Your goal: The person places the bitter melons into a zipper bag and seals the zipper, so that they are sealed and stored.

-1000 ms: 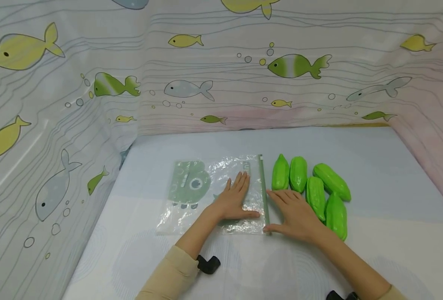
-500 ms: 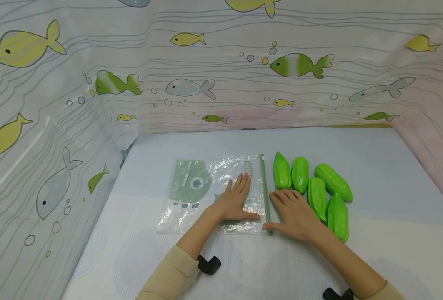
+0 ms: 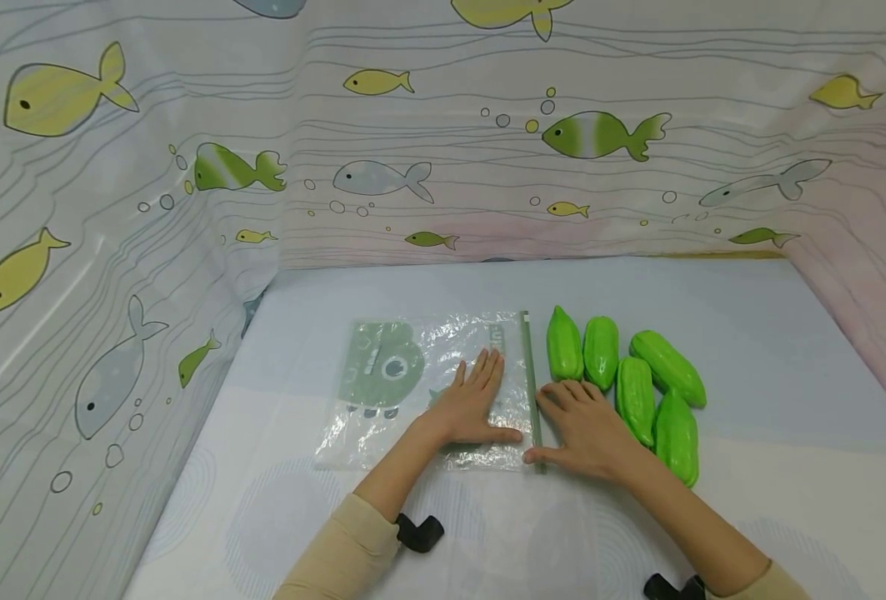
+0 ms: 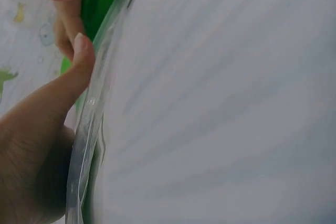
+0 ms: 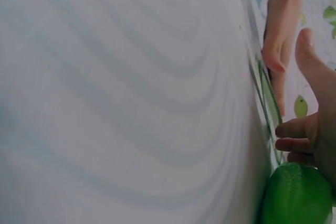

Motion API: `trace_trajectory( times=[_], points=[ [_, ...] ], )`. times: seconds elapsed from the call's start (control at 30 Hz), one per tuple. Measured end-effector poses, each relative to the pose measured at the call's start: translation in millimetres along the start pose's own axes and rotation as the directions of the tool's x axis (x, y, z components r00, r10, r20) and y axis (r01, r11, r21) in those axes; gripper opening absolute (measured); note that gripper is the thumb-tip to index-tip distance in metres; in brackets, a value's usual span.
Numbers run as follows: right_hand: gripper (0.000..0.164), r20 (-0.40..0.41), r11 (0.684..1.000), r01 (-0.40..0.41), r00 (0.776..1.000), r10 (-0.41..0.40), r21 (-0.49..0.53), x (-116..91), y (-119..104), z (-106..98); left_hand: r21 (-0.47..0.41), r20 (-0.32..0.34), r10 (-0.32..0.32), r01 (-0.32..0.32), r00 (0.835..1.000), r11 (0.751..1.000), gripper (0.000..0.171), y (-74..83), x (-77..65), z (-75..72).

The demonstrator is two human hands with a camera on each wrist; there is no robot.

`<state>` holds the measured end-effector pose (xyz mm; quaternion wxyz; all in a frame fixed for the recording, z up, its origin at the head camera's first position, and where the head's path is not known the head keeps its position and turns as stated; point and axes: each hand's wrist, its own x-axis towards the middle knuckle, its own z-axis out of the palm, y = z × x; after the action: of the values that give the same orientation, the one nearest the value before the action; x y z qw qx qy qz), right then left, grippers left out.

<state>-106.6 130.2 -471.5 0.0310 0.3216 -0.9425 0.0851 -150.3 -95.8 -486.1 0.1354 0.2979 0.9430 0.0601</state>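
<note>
A clear plastic zip bag [image 3: 382, 362] with a green cartoon print lies flat on the table, its green zip edge [image 3: 528, 367] facing right. My left hand [image 3: 473, 404] rests on the bag's right half, fingers straight and thumb pointing at the zip edge. Beside that edge is my right hand [image 3: 588, 433], fingers spread and holding nothing; its thumb overlaps the zip edge in the head view. Several glossy green ridged vegetable-like pieces [image 3: 633, 400] lie right of the bag. One green piece [image 5: 296, 198] shows below my right fingers in the right wrist view.
The table [image 3: 773, 350] has a pale cloth with circle patterns. A fish-print curtain [image 3: 473, 150] stands behind it and along both sides. A black wrist mount [image 3: 420, 533] sits at my left wrist, and another black mount [image 3: 673, 586] at my right wrist.
</note>
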Motion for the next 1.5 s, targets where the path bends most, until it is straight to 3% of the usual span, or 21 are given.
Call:
trace_trajectory(
  times=[0.4, 0.7, 1.03, 1.2, 1.5],
  points=[
    [0.092, -0.035, 0.997, 0.062, 0.998, -0.06, 0.037, 1.8, -3.1, 1.0, -0.07, -0.05, 0.018, -0.021, 0.999, 0.997, 0.108, 1.1, 3.4, 1.1],
    [0.096, 0.019, 0.999, 0.019, 1.0, -0.02, 0.026, 4.7, -10.7, -1.7, -0.146, -0.037, 0.017, -0.022, 0.999, 0.989, 0.085, 4.4, 5.1, -1.6],
    [0.092, 0.029, 0.998, 0.069, 0.997, -0.069, 0.016, 6.0, -13.3, 5.0, -0.181, -0.027, 0.006, -0.011, 1.0, 0.983, 0.081, 8.4, 8.8, -5.0],
    [0.085, -0.012, 0.994, 0.107, 0.994, -0.107, -0.004, 6.1, -17.3, 6.4, -0.212, -0.072, 0.01, -0.025, 0.997, 0.977, 0.079, 7.5, 9.2, -5.7],
    [0.091, -0.024, 0.995, 0.098, 0.995, -0.098, 0.006, 4.2, -20.0, 5.8, -0.246, -0.143, -0.011, -0.025, 0.99, 0.969, 0.086, 5.0, 8.4, -6.7]
  ],
)
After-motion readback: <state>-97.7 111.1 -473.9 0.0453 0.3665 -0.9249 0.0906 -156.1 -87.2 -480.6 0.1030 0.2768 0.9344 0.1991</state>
